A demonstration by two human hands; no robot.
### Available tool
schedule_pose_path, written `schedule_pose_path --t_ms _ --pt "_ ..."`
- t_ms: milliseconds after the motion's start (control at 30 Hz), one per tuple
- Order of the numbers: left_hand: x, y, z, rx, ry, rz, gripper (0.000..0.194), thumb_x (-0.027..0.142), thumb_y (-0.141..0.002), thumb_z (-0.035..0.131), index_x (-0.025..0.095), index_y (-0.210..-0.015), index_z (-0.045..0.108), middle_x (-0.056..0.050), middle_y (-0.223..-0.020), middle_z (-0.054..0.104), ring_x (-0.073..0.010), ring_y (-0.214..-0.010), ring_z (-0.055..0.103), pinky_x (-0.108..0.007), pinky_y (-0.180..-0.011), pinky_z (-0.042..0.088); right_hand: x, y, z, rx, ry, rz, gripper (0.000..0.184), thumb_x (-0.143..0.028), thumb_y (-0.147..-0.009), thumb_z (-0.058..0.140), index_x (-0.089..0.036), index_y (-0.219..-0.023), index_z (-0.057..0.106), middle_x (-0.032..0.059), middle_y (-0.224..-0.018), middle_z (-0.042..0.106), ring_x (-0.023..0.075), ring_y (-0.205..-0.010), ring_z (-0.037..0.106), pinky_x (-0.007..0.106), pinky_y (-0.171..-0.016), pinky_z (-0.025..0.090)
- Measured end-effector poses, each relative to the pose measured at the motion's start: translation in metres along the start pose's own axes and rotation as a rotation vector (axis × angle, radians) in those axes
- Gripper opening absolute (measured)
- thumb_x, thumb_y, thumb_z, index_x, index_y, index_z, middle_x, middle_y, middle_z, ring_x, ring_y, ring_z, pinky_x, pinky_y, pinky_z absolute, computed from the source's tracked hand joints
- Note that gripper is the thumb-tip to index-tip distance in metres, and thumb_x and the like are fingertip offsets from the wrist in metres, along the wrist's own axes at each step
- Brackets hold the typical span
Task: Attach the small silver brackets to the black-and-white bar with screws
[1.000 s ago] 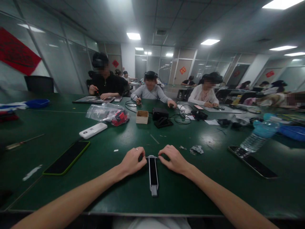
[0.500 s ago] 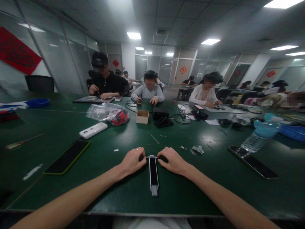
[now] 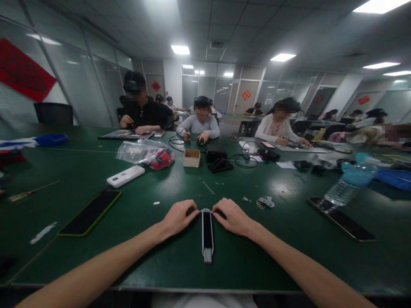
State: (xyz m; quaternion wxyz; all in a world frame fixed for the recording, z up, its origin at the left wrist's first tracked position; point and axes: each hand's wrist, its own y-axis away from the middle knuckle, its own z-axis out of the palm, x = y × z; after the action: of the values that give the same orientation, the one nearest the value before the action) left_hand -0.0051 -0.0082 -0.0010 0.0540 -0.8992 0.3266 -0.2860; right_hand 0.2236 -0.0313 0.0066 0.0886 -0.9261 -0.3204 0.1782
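Note:
A narrow black device with a silver rim point(image 3: 207, 234) lies lengthwise on the green table point(image 3: 180, 261) in front of me. My left hand point(image 3: 177, 217) pinches its far end from the left, fingers curled. My right hand point(image 3: 233, 216) pinches the same end from the right, fingers closed too. Both hands rest on the table. A small pile of metal parts and screws point(image 3: 260, 201) lies just right of my right hand.
A phone in a green case point(image 3: 90, 212) lies to the left, a white remote-like device point(image 3: 125, 176) beyond it. A second phone point(image 3: 341, 218) and a water bottle point(image 3: 351, 180) are on the right. A plastic bag point(image 3: 146, 151), a cardboard box point(image 3: 192, 157) and cables sit farther back. Several people work across the table.
My hands have stayed at the device's far end, drawing slightly closer to it. The person opposite in grey pulled an outstretched hand back in.

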Motion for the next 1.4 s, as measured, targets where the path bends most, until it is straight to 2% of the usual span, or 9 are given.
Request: schedule_pose_path --t_ms 200,400,800,1067,1400 --pt "-0.0014 -0.0010 -0.0046 -0.048 0.126 -0.051 0.014 0.029 -0.084 0.057 0.017 -0.085 0.063 0.001 -0.076 0.064 -0.0140 -0.067 0.057 -0.023 -0.061 0.043 0.0002 0.0004 -0.0028 -0.006 -0.010 0.011 0.010 -0.019 -0.088 0.051 -0.016 -0.091 0.060 0.0055 -0.088 0.062 0.0164 -0.079 0.053 0.031 -0.071 0.044" --pt "-0.0021 -0.0008 -0.0051 -0.055 0.241 -0.047 0.013 0.027 -0.083 0.060 0.018 -0.091 0.064 0.001 -0.085 0.069 -0.0138 -0.073 0.061 -0.024 -0.068 0.046 0.0010 0.0001 -0.0005 0.005 -0.001 0.002 0.010 -0.019 -0.088 0.050 -0.016 -0.091 0.060 0.0053 -0.087 0.062 0.0166 -0.079 0.053 0.031 -0.070 0.044" --pt "-0.0060 -0.0005 -0.0022 -0.065 0.208 -0.100 0.015 0.025 -0.078 0.064 0.019 -0.091 0.068 0.002 -0.081 0.070 -0.0128 -0.068 0.060 -0.022 -0.066 0.046 0.0010 0.0001 0.0008 -0.006 -0.018 0.012 0.011 -0.019 -0.088 0.049 -0.017 -0.092 0.059 0.0047 -0.087 0.062 0.0168 -0.078 0.053 0.032 -0.070 0.044" --pt "-0.0024 -0.0007 -0.0048 -0.082 0.241 -0.136 0.015 0.029 -0.080 0.063 0.018 -0.088 0.069 0.000 -0.084 0.072 -0.0144 -0.074 0.064 -0.023 -0.070 0.047 -0.0045 -0.0012 -0.0017 -0.002 -0.009 0.019 0.011 -0.016 -0.086 0.050 -0.017 -0.091 0.060 0.0053 -0.088 0.062 0.0174 -0.080 0.054 0.031 -0.070 0.045" --pt "-0.0062 -0.0007 -0.0005 -0.075 0.176 -0.049 0.015 0.030 -0.083 0.061 0.021 -0.090 0.071 0.001 -0.085 0.071 -0.0149 -0.076 0.063 -0.022 -0.070 0.045 -0.0066 -0.0023 0.0022 0.034 0.040 0.002 0.008 -0.016 -0.085 0.053 -0.017 -0.088 0.060 0.0044 -0.083 0.063 0.0172 -0.077 0.054 0.030 -0.068 0.043"
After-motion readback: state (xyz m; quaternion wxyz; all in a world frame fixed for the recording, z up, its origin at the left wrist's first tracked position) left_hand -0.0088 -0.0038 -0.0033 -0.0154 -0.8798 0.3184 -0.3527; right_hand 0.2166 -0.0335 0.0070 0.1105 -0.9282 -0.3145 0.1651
